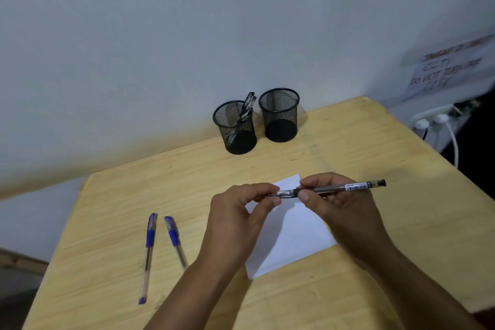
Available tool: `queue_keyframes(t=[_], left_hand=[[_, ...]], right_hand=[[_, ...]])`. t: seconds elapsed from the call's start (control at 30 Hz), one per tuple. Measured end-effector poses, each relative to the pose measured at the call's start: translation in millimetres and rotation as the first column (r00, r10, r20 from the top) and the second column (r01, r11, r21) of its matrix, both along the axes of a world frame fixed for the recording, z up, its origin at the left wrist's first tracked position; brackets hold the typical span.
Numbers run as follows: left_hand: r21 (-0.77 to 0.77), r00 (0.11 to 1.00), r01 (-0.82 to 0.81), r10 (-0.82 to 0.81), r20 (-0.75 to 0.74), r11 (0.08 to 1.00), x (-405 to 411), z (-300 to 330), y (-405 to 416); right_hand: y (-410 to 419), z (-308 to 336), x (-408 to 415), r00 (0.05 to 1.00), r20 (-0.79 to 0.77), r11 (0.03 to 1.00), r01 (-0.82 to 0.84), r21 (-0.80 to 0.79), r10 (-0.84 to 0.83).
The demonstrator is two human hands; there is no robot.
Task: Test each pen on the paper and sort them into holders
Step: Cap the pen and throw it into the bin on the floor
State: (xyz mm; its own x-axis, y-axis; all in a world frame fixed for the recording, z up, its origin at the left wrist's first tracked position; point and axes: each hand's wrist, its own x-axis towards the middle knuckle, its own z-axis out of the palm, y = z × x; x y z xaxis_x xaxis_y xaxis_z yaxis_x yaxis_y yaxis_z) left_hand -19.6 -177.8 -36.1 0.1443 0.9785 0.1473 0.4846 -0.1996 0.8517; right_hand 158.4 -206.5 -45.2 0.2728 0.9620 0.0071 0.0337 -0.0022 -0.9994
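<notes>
Both hands hold one black pen (pixel 332 188) level above the white paper (pixel 292 238) on the wooden table (pixel 107 222). The right hand (pixel 340 203) has thumb and fingers curled round the barrel near its middle. The left hand (pixel 238 211) pinches the tip end between thumb and forefinger. Two blue pens (pixel 160 246) lie on the table to the left. Behind stand two black mesh holders: the left holder (pixel 235 127) has pens in it, the right holder (pixel 280 115) stands just beside it.
</notes>
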Motion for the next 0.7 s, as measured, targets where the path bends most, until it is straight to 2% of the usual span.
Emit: queue_keyframes(t=[0.23,0.37,0.53,0.63,0.7], left_hand=[[-0.001,0.994,0.080,-0.080,0.069,0.997,25.3,3.4,-5.9],[0.054,0.988,0.143,-0.146,0.041,0.988,40.5,5.6,-7.9],[0.005,0.968,0.239,-0.239,0.080,0.971,63.6,2.7,-14.9],[-0.018,0.955,0.287,-0.285,0.080,0.958,80.5,-0.4,-15.0],[-0.040,0.939,0.340,-0.336,0.072,0.940,95.1,0.1,-15.2]], right_hand=[[-18.4,-2.6,20.3,0.973,-0.222,0.992,0.082,0.091,-0.061],[-31.1,-7.2,28.7,0.963,-0.243,0.977,0.153,0.147,-0.114],[-50.3,-12.1,43.7,0.942,-0.289,0.961,0.222,0.167,-0.167],[-59.3,-16.1,59.7,0.956,-0.226,0.964,0.224,0.140,-0.190],[-65.8,-17.8,72.9,0.949,-0.238,0.967,0.236,0.093,-0.209]])
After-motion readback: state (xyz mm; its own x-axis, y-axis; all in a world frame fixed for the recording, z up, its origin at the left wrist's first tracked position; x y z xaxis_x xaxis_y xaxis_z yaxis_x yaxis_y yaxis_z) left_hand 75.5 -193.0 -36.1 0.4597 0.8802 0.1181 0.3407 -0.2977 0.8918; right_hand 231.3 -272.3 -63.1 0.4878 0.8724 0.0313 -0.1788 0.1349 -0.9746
